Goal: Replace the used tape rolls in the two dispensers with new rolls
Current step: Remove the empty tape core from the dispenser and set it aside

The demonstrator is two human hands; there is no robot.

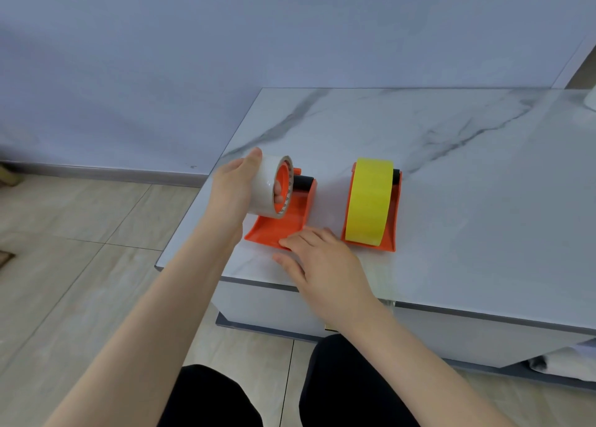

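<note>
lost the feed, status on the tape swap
Left hand grips clear roll over left dispenser. Right hand presses its front edge. Yellow roll in right dispenser. Nothing in the way.

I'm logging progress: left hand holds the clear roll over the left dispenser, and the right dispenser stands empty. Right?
Not quite. The head view shows the right dispenser holding a yellow roll; the left hand does hold the clear roll over the left dispenser.

l. dispenser (280, 230) partly hidden behind clear roll (266, 184).
</note>
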